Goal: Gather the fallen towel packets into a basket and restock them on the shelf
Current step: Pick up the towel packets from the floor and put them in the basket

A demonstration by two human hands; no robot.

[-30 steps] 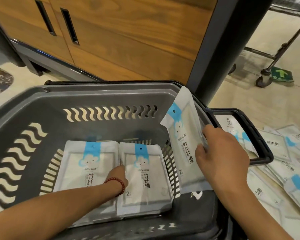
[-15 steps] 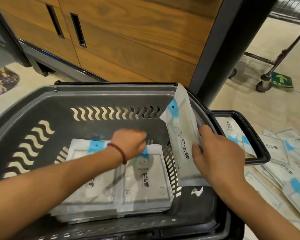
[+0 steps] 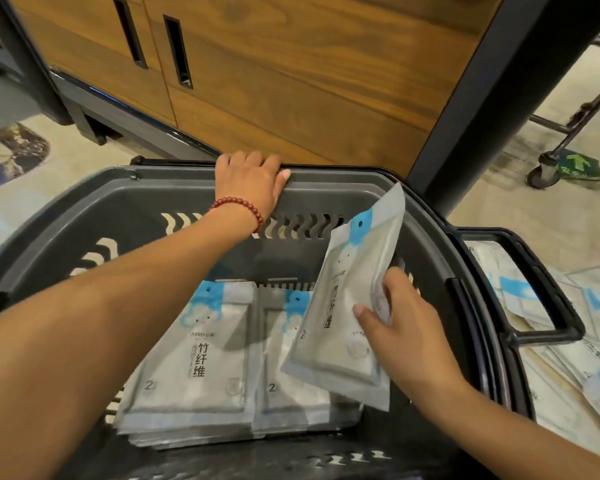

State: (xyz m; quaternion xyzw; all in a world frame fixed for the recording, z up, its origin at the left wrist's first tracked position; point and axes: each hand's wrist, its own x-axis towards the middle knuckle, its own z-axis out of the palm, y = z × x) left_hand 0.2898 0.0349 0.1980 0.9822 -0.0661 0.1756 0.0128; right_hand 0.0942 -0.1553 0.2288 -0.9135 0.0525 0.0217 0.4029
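Grips the far rim of the dark grey plastic basket (image 3: 343,178) with the left hand (image 3: 248,181), fingers curled over the edge, red bead bracelet (image 3: 238,207) at the wrist. Pinches a white plastic towel packet with a blue top (image 3: 343,306) in the right hand (image 3: 409,330), thumb on its face. Holds it tilted inside the basket, just above the right one of 2 flat stacks of matching packets (image 3: 194,362). Over on the right, beyond the basket's handle: more loose packets (image 3: 596,368) scattered on the pale floor (image 3: 534,209).
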